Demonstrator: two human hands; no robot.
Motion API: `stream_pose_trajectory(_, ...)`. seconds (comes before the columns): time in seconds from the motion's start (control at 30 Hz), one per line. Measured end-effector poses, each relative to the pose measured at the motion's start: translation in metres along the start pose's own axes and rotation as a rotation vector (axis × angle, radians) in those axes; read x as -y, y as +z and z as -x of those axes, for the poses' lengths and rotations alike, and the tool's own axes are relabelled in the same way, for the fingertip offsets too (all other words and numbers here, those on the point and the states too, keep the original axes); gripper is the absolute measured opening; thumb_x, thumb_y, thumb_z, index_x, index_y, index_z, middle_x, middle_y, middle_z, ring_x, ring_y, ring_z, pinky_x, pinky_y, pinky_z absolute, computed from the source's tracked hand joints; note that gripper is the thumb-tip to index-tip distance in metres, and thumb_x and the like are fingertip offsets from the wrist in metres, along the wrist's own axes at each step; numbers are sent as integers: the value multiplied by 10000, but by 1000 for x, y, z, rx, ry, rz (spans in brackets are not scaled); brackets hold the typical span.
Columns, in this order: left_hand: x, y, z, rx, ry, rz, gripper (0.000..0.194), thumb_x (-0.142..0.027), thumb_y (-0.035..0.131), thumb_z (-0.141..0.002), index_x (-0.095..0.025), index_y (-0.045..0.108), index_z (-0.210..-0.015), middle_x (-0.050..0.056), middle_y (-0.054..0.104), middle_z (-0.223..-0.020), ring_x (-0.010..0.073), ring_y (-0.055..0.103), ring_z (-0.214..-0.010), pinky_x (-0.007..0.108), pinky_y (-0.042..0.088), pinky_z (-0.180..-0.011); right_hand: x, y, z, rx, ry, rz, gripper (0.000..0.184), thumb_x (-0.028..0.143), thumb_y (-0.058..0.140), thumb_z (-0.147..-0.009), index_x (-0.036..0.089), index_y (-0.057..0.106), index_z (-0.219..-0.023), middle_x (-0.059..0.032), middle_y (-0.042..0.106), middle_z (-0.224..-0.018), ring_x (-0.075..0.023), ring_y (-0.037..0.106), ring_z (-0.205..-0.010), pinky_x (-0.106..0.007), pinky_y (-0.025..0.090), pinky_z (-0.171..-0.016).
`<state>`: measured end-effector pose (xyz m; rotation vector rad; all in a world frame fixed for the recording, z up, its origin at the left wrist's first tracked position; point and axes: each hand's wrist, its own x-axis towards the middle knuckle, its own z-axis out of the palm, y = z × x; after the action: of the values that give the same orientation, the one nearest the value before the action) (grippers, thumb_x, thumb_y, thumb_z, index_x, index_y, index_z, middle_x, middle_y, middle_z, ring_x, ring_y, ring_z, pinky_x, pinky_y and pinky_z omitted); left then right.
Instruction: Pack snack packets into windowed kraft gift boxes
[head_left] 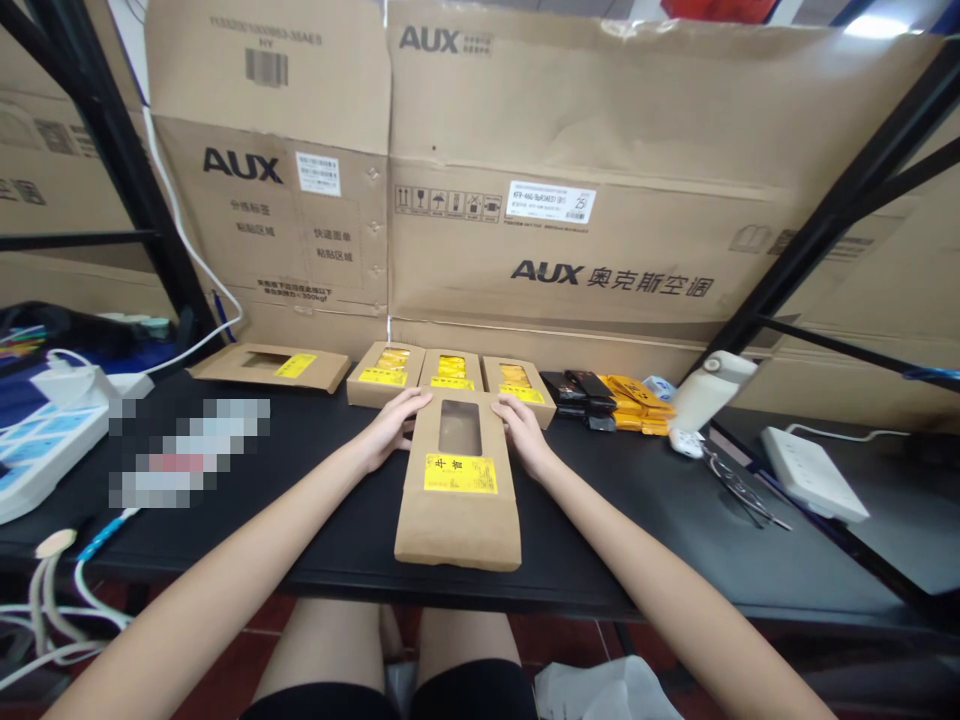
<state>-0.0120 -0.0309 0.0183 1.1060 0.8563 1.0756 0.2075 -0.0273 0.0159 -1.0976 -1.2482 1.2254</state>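
Between my two hands is a brown cardboard box (459, 520) with a clear window and a yellow label, near the front of the black table. My left hand (393, 428) grips its far left edge, thumb and fingers closed on the side. On the far right edge, my right hand (523, 432) holds the same box. Just behind it stand three similar boxes in a row: a left box (361, 393), a middle box (474, 372) and a right box (541, 412), with yellow packets showing in their windows. A flattened box (232, 362) with a yellow label lies further left.
Black packets (577, 392) and orange packets (637, 402) are piled at the right, beside a white bottle (712, 390) and glasses (739, 487). A power strip (814, 472) lies far right, another power strip (52, 440) far left. Cardboard panels (637, 120) stand behind.
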Motion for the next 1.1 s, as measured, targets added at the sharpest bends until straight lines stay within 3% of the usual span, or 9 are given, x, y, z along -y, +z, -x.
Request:
stream_pose_trajectory(0.27,-1,1,1,-1,-6,-8,406,-496,674,-705,-255,609,-1024,75,646,-1149,262,630,-1014,355,523,-773,-2,-1,-2,23,-19,-12,318,454,640,-654,243,570,-882,26,596,-804,-110,572,-630,-191,413,-490)
stream_pose_trajectory(0.47,0,0,0,6,-4,-5,402,-498,667,-713,-251,603,-1024,71,642,-1146,253,628,-1012,345,518,-775,0,0,0,22,-26,-8,311,461,637,-659,237,572,-864,59,503,-674,-58,450,-497,-173,352,-441)
stream_pose_trajectory(1.1,-3,3,3,-25,-10,-23,429,-507,672,-697,-249,608,-1033,84,667,-1119,260,660,-946,364,528,-757,2,0,2,24,-18,22,326,473,631,-672,237,573,-888,39,553,-720,-80,504,-540,-178,361,-450)
